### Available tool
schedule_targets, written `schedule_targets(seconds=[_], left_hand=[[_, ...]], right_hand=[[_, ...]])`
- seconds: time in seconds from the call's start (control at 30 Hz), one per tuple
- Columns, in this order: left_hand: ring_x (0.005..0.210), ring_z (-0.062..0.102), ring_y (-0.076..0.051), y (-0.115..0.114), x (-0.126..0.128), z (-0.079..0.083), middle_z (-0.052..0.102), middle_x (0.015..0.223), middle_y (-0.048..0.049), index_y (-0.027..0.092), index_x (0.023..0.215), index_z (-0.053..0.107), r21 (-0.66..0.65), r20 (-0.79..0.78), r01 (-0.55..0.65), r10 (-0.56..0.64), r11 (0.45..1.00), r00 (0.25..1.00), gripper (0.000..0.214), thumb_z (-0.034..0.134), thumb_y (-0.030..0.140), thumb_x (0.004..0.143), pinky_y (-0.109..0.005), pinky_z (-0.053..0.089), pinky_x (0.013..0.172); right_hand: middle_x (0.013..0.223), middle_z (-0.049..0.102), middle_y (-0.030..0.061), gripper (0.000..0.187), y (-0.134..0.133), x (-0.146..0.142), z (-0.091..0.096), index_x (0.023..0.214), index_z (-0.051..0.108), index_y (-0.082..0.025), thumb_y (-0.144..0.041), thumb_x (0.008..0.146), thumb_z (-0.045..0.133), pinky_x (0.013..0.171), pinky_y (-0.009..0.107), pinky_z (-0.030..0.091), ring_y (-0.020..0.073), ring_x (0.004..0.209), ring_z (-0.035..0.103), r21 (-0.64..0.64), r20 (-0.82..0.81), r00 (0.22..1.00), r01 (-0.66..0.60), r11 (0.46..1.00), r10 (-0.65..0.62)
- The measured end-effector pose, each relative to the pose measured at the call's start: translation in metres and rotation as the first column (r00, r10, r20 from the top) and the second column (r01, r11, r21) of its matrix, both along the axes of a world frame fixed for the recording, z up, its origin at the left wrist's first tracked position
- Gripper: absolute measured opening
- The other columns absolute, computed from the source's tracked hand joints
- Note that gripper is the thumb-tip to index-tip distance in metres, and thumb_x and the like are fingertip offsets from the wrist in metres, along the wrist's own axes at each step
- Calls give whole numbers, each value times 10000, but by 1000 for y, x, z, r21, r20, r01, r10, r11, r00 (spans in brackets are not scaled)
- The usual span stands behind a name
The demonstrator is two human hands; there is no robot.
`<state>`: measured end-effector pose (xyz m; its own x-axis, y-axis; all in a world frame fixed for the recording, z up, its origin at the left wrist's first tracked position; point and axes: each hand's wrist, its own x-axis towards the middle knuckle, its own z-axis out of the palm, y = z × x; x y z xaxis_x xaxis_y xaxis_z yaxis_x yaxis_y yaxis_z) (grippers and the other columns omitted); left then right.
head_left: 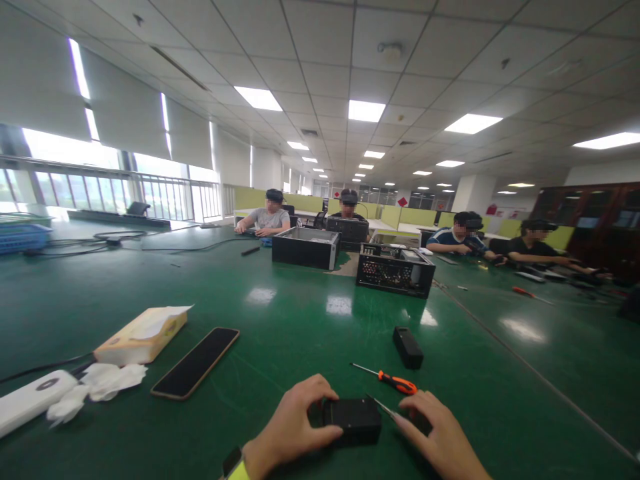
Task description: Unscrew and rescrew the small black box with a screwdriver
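My left hand [305, 417] is closed around the left end of a small black box [356, 421], thumb in front and fingers behind. The box lies on the green table. In my right hand [440, 430] is a slim metal tool that looks like tweezers [387, 409], its thin tips pointing left at the box's right far corner; I cannot tell whether they touch it. Just beyond this hand lies an orange-and-black screwdriver [397, 382], its shaft pointing left. A second black box [408, 347] rests farther back.
Left on the green table [280, 333] are a phone [197, 362], a tissue pack [143, 335], crumpled tissues [107, 383] and a white power strip [37, 399]. Two computer cases [305, 250] stand farther off. Several people work at the far side.
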<state>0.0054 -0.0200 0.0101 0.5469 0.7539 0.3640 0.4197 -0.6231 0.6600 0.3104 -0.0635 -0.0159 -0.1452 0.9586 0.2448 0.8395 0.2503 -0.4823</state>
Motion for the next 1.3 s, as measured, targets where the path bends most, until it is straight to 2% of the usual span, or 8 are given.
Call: schedule_targets(seconds=[0.1, 0.2, 0.27, 0.57, 0.73, 0.9, 1.1, 1.3], left_hand=[[865, 598, -208, 2, 0, -1, 647, 942, -38, 189, 971, 711, -8, -4, -3, 3, 1000, 1000, 293, 792, 290, 708, -286, 450, 791], [853, 599, -206, 4, 0, -3, 648, 924, -30, 193, 981, 714, -13, -1, -1, 1, 1000, 1000, 329, 809, 314, 690, -279, 447, 777], [850, 599, -204, 4, 0, -5, 648, 917, -23, 193, 982, 710, -28, 1, -11, 11, 1000, 1000, 355, 825, 317, 671, -272, 447, 768], [888, 605, -214, 4, -3, -9, 646, 988, -31, 213, 1043, 702, -3, 32, -1, 1, 1000, 1000, 435, 854, 279, 641, -279, 467, 789], [879, 608, -202, 9, -8, -8, 618, 1114, -57, 244, 1175, 639, 53, 162, -128, 118, 990, 980, 405, 751, 297, 789, -265, 474, 697], [848, 607, -203, 10, -7, -10, 652, 978, -51, 218, 1092, 661, 71, 134, -145, 135, 987, 982, 259, 687, 290, 844, -270, 469, 684], [821, 605, -199, 8, -3, -11, 663, 927, -47, 207, 1065, 672, 83, 83, -136, 129, 987, 988, 229, 675, 284, 850, -271, 467, 691], [805, 607, -192, 10, -4, -12, 660, 905, -37, 210, 1067, 674, 69, 83, -149, 143, 986, 986, 228, 676, 258, 845, -264, 461, 682]], right_hand=[[1115, 690, 101, 436, 5, -11, 6, 1141, 686, -236, -556, 866, 580, 986, 435, 418, 304, 1096, 587, 21, -1, 998, -63, 998, 63], [1386, 564, 130, 741, 16, -28, 15, 1346, 576, -232, -604, 722, 721, 1100, 504, 304, 369, 1294, 453, -18, -2, 992, -127, 992, 127], [1379, 574, 131, 809, 23, -42, 21, 1355, 572, -229, -572, 654, 785, 1099, 504, 302, 375, 1279, 468, -68, 4, 984, -178, 982, 179], [924, 727, 30, 334, 21, -67, 26, 960, 733, -213, -314, 646, 785, 807, 299, 465, 224, 861, 647, -27, -88, 958, -274, 961, 271], [972, 738, 63, 372, 36, -46, 22, 1005, 718, -198, -477, 762, 675, 799, 310, 489, 246, 886, 665, 100, -175, 984, 53, 994, -34], [1103, 716, 116, 537, 64, -2, 14, 1105, 679, -175, -603, 814, 535, 783, 355, 509, 292, 959, 673, 123, -122, 870, 492, 862, -479], [1074, 700, 120, 504, 80, 16, 7, 1084, 656, -220, -618, 806, 520, 696, 438, 497, 355, 902, 680, 137, -64, 828, 561, 817, -558], [1046, 656, 111, 553, 89, 9, -4, 1066, 594, -202, -655, 749, 569, 623, 368, 494, 294, 819, 681, 169, -126, 854, 520, 837, -505]])
